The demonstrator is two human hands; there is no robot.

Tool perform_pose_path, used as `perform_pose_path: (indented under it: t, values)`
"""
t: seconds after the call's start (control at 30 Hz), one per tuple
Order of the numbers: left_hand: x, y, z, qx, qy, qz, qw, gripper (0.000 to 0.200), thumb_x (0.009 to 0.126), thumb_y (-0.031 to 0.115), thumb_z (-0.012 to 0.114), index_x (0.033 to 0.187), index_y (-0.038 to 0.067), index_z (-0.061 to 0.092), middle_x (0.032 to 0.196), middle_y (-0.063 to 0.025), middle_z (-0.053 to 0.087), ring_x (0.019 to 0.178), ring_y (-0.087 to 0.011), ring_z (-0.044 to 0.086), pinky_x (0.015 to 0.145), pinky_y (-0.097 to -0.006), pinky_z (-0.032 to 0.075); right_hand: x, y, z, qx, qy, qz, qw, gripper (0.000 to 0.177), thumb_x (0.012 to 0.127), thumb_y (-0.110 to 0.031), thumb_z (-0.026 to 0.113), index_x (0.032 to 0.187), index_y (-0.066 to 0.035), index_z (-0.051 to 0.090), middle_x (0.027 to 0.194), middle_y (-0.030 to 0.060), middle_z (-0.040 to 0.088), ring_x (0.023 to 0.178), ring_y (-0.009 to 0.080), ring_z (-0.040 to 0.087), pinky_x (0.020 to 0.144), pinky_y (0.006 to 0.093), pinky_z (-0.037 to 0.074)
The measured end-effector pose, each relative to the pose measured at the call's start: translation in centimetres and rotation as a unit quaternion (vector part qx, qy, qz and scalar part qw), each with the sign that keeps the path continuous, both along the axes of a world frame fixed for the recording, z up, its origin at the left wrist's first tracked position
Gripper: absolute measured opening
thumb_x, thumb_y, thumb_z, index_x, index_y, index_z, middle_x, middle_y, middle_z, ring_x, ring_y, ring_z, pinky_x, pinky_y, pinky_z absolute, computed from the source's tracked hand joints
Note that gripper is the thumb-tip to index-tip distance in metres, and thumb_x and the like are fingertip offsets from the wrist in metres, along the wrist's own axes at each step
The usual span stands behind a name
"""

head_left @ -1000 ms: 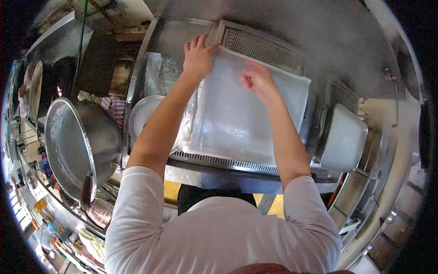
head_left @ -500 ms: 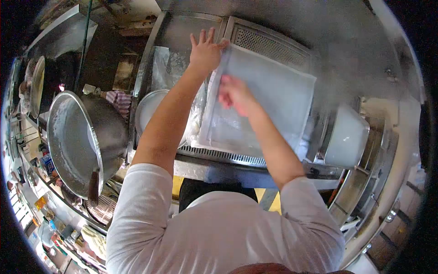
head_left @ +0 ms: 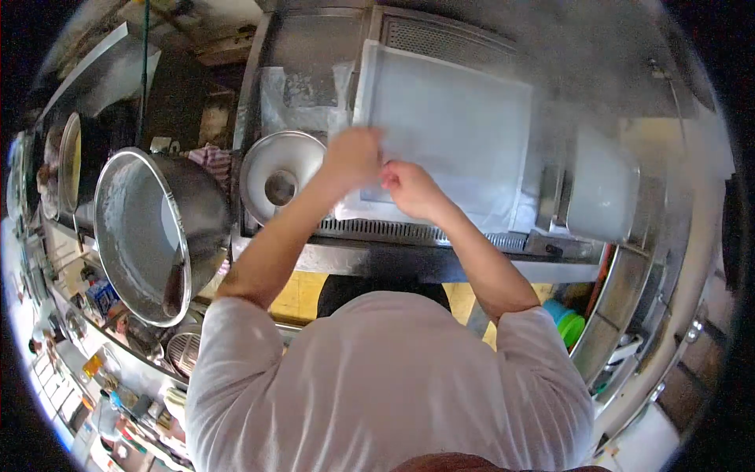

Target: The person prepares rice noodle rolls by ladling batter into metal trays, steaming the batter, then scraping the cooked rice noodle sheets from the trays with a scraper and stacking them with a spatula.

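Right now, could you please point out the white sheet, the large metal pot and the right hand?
White sheet (head_left: 446,122), head view: middle of its surface.
Large metal pot (head_left: 203,204), head view: outer side wall.
Right hand (head_left: 410,188), head view: middle of hand.

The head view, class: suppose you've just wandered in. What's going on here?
A person in a white shirt is working bare-handed at a white sheet spread over a metal worktop. The left hand and right hand are close together over its near left part; blur hides whether either grips it. A round metal bowl sits to the left of the sheet, with a large metal pot farther left.
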State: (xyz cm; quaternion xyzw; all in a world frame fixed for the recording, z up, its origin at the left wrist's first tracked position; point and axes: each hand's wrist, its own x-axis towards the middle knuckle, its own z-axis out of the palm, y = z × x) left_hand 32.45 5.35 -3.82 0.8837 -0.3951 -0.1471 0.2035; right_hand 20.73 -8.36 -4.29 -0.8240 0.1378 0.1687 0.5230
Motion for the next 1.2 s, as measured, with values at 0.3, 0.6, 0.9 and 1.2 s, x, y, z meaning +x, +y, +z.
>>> perform_pose_path:
  t: [0.3, 0.6, 0.9, 1.2]
  values:
    - [-7.9, 3.8, -0.9, 0.08, -0.114, -0.145, 0.98, 0.021, 0.082, 0.007, 0.059, 0.102, 0.001, 0.061, 0.091, -0.0135, 0.071, 0.093, -0.0266, 0.07, 0.082, -0.0411, 0.053, -11.8, -13.2, 3.6, -0.507, 0.253, 0.221, 0.794, 0.025, 0.083, -0.012, 0.058, 0.1, -0.004, 0.074, 0.106, 0.0187, 0.072, 0.102, 0.037, 0.067, 0.092, 0.0464, 0.051]
    - [-8.6, 4.8, 0.0, -0.045, 0.01, 0.0, 0.999, 0.029, 0.084, 0.01, 0.064, 0.112, 0.002, 0.062, 0.09, -0.0208, 0.069, 0.086, -0.0373, 0.068, 0.081, -0.045, 0.054, -21.7, -30.7, 1.4, -0.432, 0.038, -0.258, 0.863, 0.031, 0.088, -0.021, 0.058, 0.113, -0.006, 0.071, 0.111, 0.0182, 0.071, 0.106, 0.0372, 0.066, 0.092, 0.0427, 0.052]
    - [-12.2, 5.1, 1.1, -0.099, 0.097, 0.149, 0.979, 0.028, 0.088, 0.005, 0.064, 0.116, 0.004, 0.064, 0.092, -0.0182, 0.069, 0.077, -0.0351, 0.067, 0.07, -0.0436, 0.055, -21.7, -40.0, -1.7, -0.683, 0.176, -0.046, 0.707, 0.034, 0.091, -0.036, 0.058, 0.099, -0.006, 0.074, 0.101, 0.0175, 0.072, 0.102, 0.038, 0.067, 0.09, 0.0462, 0.053]
    - [-16.8, 4.2, 3.5, -0.133, 0.06, 0.206, 0.967, 0.028, 0.088, 0.0, 0.064, 0.116, 0.003, 0.063, 0.093, -0.0141, 0.068, 0.073, -0.029, 0.067, 0.065, -0.038, 0.054, 3.6, -38.3, -8.4, -0.424, -0.095, -0.239, 0.868, 0.059, 0.088, -0.04, 0.069, 0.136, -0.008, 0.058, 0.136, 0.0196, 0.059, 0.129, 0.035, 0.054, 0.108, 0.0469, 0.042]
